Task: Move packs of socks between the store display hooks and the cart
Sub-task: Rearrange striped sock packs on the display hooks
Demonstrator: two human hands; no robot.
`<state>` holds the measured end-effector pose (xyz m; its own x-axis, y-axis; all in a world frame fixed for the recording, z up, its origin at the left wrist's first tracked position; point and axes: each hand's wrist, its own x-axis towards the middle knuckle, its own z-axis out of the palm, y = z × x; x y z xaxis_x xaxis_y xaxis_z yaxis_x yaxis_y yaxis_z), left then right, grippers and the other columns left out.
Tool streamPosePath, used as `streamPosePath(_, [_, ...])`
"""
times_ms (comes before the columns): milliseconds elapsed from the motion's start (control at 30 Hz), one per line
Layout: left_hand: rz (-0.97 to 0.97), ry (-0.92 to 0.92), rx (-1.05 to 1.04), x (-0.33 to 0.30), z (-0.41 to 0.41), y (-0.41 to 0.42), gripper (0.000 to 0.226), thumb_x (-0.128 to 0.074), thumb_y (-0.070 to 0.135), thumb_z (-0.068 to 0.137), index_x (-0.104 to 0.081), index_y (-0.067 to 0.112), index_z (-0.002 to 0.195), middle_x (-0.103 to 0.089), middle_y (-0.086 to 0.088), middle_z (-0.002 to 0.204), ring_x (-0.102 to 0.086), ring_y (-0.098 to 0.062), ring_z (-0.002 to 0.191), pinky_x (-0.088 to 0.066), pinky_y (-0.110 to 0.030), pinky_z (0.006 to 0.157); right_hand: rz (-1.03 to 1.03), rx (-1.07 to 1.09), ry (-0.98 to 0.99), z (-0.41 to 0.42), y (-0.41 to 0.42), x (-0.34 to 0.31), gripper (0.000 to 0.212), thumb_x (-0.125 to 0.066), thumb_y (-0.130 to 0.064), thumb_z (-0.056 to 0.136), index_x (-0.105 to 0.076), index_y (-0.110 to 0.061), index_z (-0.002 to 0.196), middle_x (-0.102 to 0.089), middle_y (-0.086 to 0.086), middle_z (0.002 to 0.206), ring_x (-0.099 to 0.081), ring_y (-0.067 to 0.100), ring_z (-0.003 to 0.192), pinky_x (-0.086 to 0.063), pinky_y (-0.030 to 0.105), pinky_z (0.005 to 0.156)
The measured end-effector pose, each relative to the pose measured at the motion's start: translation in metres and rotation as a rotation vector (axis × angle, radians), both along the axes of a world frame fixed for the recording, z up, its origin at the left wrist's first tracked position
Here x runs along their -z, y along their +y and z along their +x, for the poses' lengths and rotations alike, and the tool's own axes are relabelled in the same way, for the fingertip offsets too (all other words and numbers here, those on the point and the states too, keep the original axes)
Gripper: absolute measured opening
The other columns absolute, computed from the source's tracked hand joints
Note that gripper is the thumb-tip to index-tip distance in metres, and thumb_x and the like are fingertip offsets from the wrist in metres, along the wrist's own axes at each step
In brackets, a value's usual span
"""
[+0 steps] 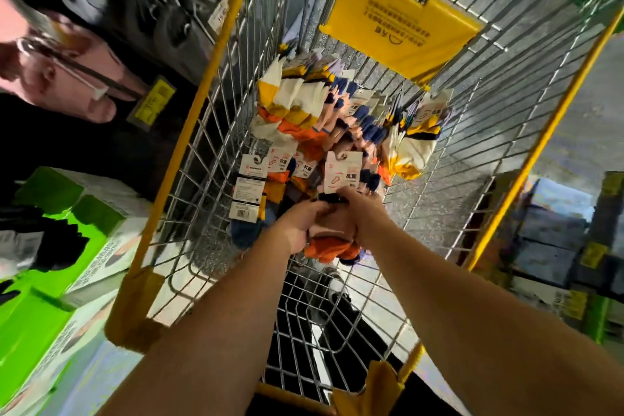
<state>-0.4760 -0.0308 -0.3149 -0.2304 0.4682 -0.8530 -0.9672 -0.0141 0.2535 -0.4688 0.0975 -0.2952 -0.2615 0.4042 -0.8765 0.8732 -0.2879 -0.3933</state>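
Both my bare forearms reach forward and down from the lower edge of the view, converging at the centre. My left hand [300, 226] and right hand [358, 209] meet side by side, touching, backs toward me. The fingers of both curl inward in a shared grip, fingertips hidden from view. My wrists are nearly straight.

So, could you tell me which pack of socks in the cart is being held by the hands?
The orange pack nearest the camera; both hands grip it, while the others lie loose beyond.
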Motion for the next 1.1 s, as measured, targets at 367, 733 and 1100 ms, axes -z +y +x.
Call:
streamPosePath(367, [-0.132,0.09,-0.066,-0.064,0.004,-0.014,0.021,-0.062,0.027,0.094,-0.073,0.013,0.105,-0.075,-0.012,0.09,-0.07,-0.028,0.081,-0.057,-0.036,0.074,-0.187,-0.173,0.131,-0.01,0.005,-0.06,0.037,-0.077,-0.023,0.083,-0.067,-0.013,0.117,-0.076,0.011,0.1,-0.074,0.028,0.087,-0.063,0.039,0.068])
streamPosePath(733, [-0.176,0.476,-0.426,-0.206,0.013,-0.027,0.007,-0.063,0.004,0.093,-0.062,0.008,0.087,-0.071,-0.006,0.059,-0.068,-0.017,0.049,-0.056,-0.027,0.046,-0.545,-0.542,0.386,-0.033,-0.006,-0.213,0.024,-0.044,-0.012,0.104,-0.063,-0.007,0.089,-0.068,0.009,0.072,-0.065,0.008,0.061,-0.05,0.029,0.067])
streamPosePath(1100, [-0.365,0.798,-0.805,-0.326,0.091,-0.092,0.015,-0.067,0.013,0.093,-0.065,0.014,0.108,-0.074,-0.003,0.093,-0.072,-0.019,0.08,-0.06,-0.03,0.073,-0.674,-0.894,0.672,0.011,-0.085,-0.342,0.051,-0.072,-0.032,0.086,-0.063,-0.006,0.129,-0.071,0.02,0.117,-0.069,0.036,0.105,-0.059,0.044,0.089])
